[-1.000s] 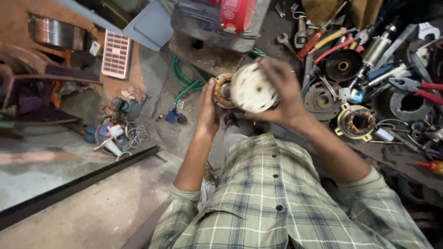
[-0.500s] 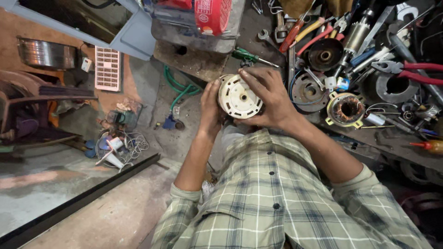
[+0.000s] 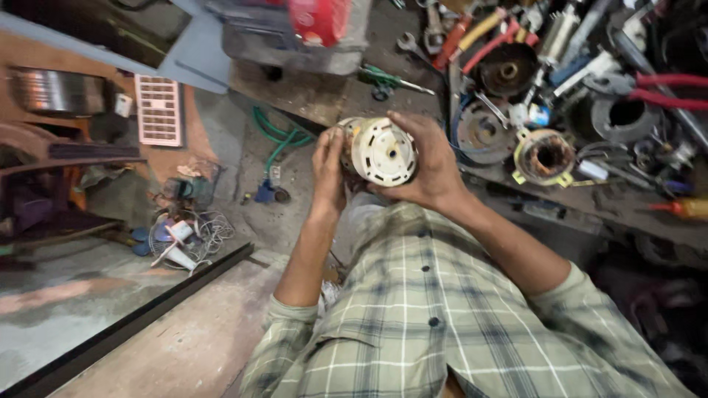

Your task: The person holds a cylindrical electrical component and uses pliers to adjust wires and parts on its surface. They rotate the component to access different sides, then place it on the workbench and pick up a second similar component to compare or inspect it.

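Motor [image 3: 380, 151] held over cluttered workbench [image 3: 590, 199], dusty floor [image 3: 184, 346].

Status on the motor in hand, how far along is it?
Done: the motor is off the bench, its cream round end cover seated on the body. In hand: the left hand cups the coil side and the right hand wraps the cover's rim, both gripping, no tool held. Left: judging by the loose stator and red-handled pliers on the bench, other parts remain unassembled; fastening cannot be judged.
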{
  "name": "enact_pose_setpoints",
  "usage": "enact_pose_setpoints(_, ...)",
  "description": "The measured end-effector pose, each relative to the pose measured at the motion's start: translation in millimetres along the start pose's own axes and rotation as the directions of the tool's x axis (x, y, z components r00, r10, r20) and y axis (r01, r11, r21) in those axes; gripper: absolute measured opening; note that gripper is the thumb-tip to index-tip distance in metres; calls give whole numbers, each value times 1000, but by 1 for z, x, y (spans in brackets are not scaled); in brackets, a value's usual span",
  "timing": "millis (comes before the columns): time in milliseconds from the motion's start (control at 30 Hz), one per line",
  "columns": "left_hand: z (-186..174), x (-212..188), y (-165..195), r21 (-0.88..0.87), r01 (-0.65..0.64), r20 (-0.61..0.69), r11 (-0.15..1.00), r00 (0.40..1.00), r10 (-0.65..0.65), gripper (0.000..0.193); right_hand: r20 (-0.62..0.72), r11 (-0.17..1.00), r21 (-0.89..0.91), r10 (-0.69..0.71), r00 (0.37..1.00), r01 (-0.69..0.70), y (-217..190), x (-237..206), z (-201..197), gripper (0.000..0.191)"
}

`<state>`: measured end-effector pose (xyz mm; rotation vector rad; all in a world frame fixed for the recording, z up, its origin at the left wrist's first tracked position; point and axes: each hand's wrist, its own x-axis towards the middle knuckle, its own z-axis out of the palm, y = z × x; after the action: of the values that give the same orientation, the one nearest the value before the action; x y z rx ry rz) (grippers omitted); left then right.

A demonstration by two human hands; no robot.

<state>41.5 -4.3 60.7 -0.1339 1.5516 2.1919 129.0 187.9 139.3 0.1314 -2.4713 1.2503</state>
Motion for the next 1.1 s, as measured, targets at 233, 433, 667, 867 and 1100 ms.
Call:
enact_pose_setpoints(233,19,-6,3,58,-70,58,996,996,66,39,35,999,-51,12,999,-10,-3,-20,-13,116)
enact_pose_setpoints(433,26,-10,0,75,-87,138,993,987,76,37,-20,989,-115,-96,995,93,-11,-22,-18,110)
enact_pose_setpoints(667,25,-10,-6,32,-22,154,999,988,17,45,-32,957,-291,12,999,-21,-23,-18,-6,107)
enact_pose_setpoints(867,23,-16,-10,-42,0,232,999,973,10,72,-59,958,-284,11,998,-28,-15,-8,6,104)
enact_pose_setpoints(1100,30,-17,31,-20,-70,472,997,879,71,123,-99,955,-292,-93,991,61,-27,2,-2,101)
